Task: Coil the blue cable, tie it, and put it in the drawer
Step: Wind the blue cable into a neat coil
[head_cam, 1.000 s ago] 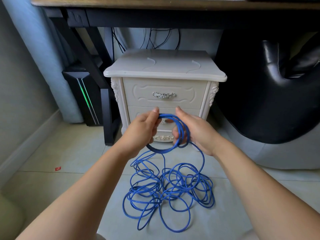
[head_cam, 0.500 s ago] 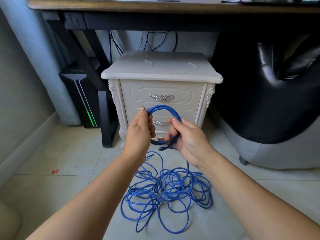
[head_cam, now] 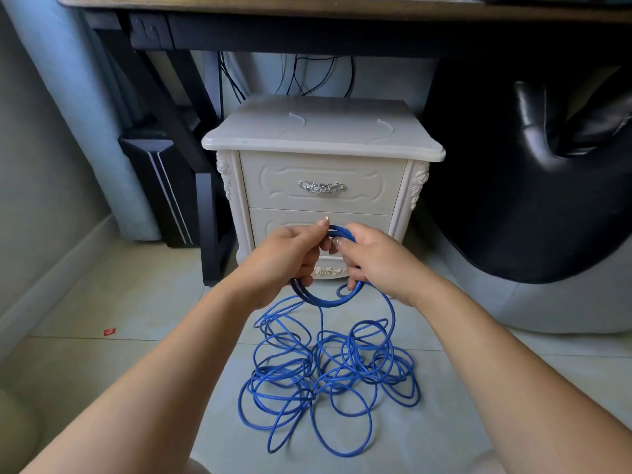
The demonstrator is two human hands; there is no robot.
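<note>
The blue cable (head_cam: 328, 378) is thin, round and bright blue with a smooth, slightly glossy jacket. Part of it is gathered into a small, tight coil of several turns, held upright in the air in front of the lower drawer (head_cam: 369, 224); the coil's bottom arc hangs free between the 2 hands and its top arc shows just above the fingertips. From the coil, strands drop to the floor, where the rest of the cable lies in a loose, tangled heap of overlapping loops on the pale floor tiles (head_cam: 513, 371), between the forearms and just in front of the cabinet.

The left hand (head_cam: 284, 258) is closed around the coil's left side, fingers curled over the turns and thumb raised at the top. The right hand (head_cam: 372, 258) is closed around the right side, thumb pressing the upper arc and fingers wrapped under the turns.

Behind the hands stands a cream bedside cabinet (head_cam: 321, 138) with carved corners and 2 drawers, both closed. The upper drawer (head_cam: 321, 172) carries an ornate silver handle (head_cam: 320, 186).

Above the cabinet runs a wooden desk (head_cam: 307, 5) on a black frame, with dark wires hanging behind. A black computer tower (head_cam: 160, 186) stands to the left, and a black and grey beanbag (head_cam: 533, 200) fills the right. A small red scrap (head_cam: 109, 332) lies on the tiles at left.
</note>
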